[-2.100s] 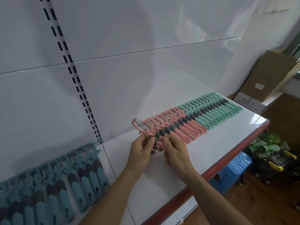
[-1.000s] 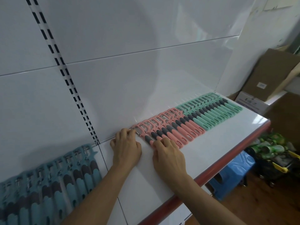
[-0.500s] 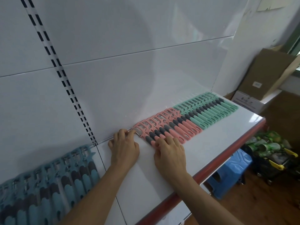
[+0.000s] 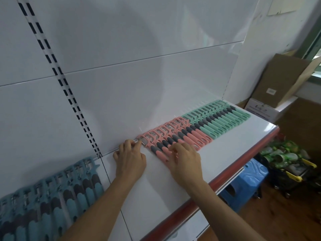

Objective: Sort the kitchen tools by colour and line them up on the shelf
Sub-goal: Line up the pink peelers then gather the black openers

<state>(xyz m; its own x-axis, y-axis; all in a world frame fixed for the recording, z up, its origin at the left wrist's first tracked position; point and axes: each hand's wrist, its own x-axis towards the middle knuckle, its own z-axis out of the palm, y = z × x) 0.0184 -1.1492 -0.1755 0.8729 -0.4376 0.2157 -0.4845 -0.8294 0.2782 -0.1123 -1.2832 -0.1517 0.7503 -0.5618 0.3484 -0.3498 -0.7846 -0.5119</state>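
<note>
A: Two hands: how are the fingers held?
B: Fingers (image 4: 132, 145) of the left hand (image 4: 129, 160) are laid loosely bent against the head end of the pink peelers (image 4: 184, 134); fingers (image 4: 174, 150) of the right hand (image 4: 186, 162) are pressed on their handles. Nothing is gripped.
A: And around them?
B: Mid-frame, the pink row is lined up on the white shelf (image 4: 234, 150), green peelers (image 4: 220, 119) touching on its right; blue peelers (image 4: 48, 193) are seen lower left

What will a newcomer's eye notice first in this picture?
The colour-sorted rows on the white shelf: pink peelers in the middle, green peelers to their right, blue peelers at lower left. The left hand touches the end pink peeler's head, and the right hand rests on the pink handles.
</note>
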